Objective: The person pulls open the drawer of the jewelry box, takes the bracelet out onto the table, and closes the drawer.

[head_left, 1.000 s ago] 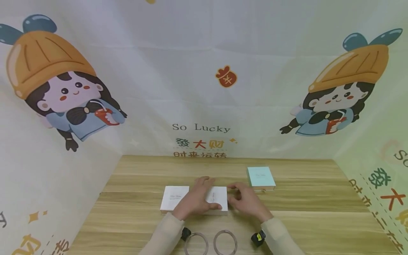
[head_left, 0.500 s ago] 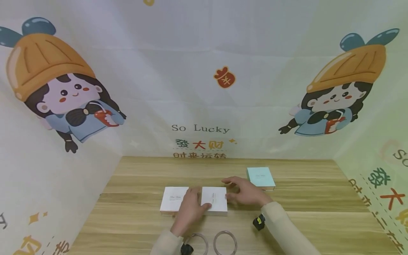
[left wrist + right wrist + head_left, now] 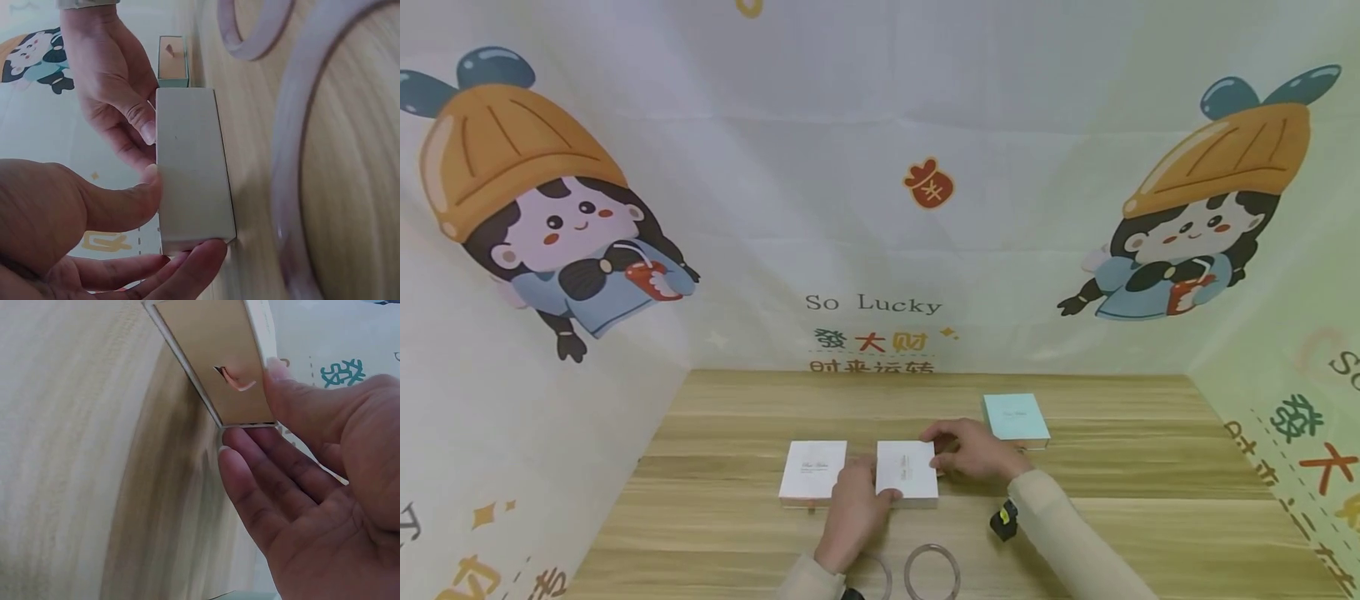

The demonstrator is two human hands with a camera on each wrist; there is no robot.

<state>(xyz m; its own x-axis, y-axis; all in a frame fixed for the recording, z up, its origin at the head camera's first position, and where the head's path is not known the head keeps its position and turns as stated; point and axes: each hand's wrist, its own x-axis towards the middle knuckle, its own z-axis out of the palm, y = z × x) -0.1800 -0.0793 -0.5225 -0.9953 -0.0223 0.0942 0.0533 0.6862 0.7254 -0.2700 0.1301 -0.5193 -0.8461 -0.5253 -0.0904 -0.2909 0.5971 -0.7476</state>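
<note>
partly curled, left hand (image 3: 854,510) and right hand (image 3: 977,452) grip one white box (image 3: 907,467) between them.

I see pale, creased walls (image 3: 805,183) on three sides of my wood-grain surface (image 3: 1120,467), printed with orange-hatted cartoon figures (image 3: 568,242), a red pouch (image 3: 929,183) and "So Lucky" lettering (image 3: 873,304).

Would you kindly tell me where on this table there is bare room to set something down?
Bare table lies left of the left white box, between that box and the backdrop, and right of the mint box and right sleeve. It's crowded at centre, around the left hand, right hand, right white box and rings.
</note>
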